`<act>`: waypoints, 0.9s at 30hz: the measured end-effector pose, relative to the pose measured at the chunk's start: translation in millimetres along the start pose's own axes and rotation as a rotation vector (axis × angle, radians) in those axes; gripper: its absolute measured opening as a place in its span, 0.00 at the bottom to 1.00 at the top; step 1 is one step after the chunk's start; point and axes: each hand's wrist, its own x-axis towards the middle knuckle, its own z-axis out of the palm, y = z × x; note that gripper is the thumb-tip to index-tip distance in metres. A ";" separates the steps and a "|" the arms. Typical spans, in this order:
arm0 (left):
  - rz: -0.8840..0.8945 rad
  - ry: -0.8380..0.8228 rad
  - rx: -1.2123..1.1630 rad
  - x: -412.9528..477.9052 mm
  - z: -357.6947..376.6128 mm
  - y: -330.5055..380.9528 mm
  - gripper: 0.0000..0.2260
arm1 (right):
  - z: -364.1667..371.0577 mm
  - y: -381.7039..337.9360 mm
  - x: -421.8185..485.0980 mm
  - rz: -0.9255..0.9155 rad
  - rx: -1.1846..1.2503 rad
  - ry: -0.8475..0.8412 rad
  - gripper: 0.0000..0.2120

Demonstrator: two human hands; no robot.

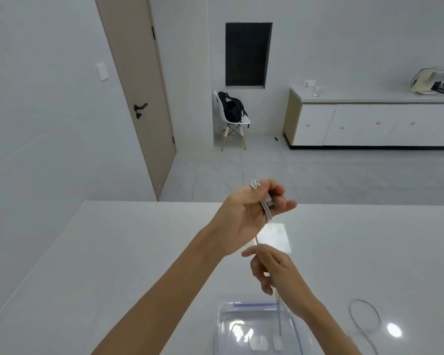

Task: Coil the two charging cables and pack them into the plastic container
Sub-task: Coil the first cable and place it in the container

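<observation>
White cable (pixel 267 212): part-coiled round the gripping left hand (pixel 246 211), tail pinched by the right hand (pixel 274 267) above the plastic container (pixel 251 304); second cable (pixel 363 300), right of that hand, lay loose, unpacked.

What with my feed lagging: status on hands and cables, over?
Left hand grips white cable loops; right hand pinches its tail. Its plug end hangs over plastic container. Second cable on table, right. Nothing blocking.
</observation>
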 end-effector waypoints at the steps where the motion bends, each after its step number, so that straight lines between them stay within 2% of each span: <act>1: 0.010 0.062 0.063 2.7 -6.9 2.2 0.10 | 1.9 7.2 -8.9 0.030 -0.055 -0.005 0.14; 3: 0.030 0.188 0.297 7.4 -24.3 2.5 0.10 | -0.8 11.6 -28.1 0.004 -0.329 -0.063 0.11; 5: 0.015 0.261 0.602 7.1 -36.7 -3.4 0.10 | -10.4 -3.5 -42.3 -0.140 -0.683 -0.083 0.08; 7: -0.033 0.186 0.917 2.2 -36.8 -17.7 0.13 | -26.5 -35.3 -47.3 -0.380 -0.970 0.035 0.08; 9: -0.139 0.052 1.053 -7.7 -24.0 -31.8 0.22 | -46.6 -71.8 -45.5 -0.573 -1.184 0.171 0.11; 11: -0.249 -0.073 0.966 -15.1 -5.9 -40.4 0.29 | -64.7 -104.8 -42.9 -0.691 -1.235 0.179 0.16; 12: -0.250 -0.095 0.910 -16.2 1.5 -40.8 0.29 | -69.3 -115.8 -43.4 -0.723 -1.197 0.130 0.19; 14: -0.201 -0.014 0.736 -10.6 11.5 -36.1 0.25 | -68.9 -128.2 -50.1 -0.692 -1.081 -0.035 0.16; 16: -0.209 0.154 0.277 1.5 7.4 -27.9 0.20 | -67.9 -130.9 -60.8 -0.616 -1.004 -0.164 0.11; 18: -0.253 0.257 -0.249 7.2 -3.4 -14.9 0.15 | -73.5 -129.3 -70.5 -0.557 -0.969 -0.198 0.09; 19: -0.264 0.284 -0.390 8.4 -10.0 -10.6 0.14 | -78.9 -128.0 -73.9 -0.532 -0.961 -0.186 0.09; 20: -0.257 0.304 -0.436 7.4 -14.3 -7.4 0.13 | -83.3 -127.3 -75.9 -0.515 -0.964 -0.163 0.12; 22: -0.253 0.319 -0.355 4.0 -16.0 -7.7 0.14 | -90.0 -125.1 -75.3 -0.508 -1.007 -0.092 0.16; 23: -0.260 0.313 -0.261 1.5 -11.9 -10.7 0.15 | -90.2 -125.7 -73.0 -0.514 -1.010 -0.061 0.15; 25: -0.271 0.261 0.027 -6.5 4.0 -22.1 0.17 | -86.3 -129.7 -63.7 -0.561 -0.973 -0.021 0.09; 27: -0.288 0.124 0.325 -15.3 21.6 -35.4 0.22 | -81.6 -136.0 -50.5 -0.609 -0.886 0.026 0.08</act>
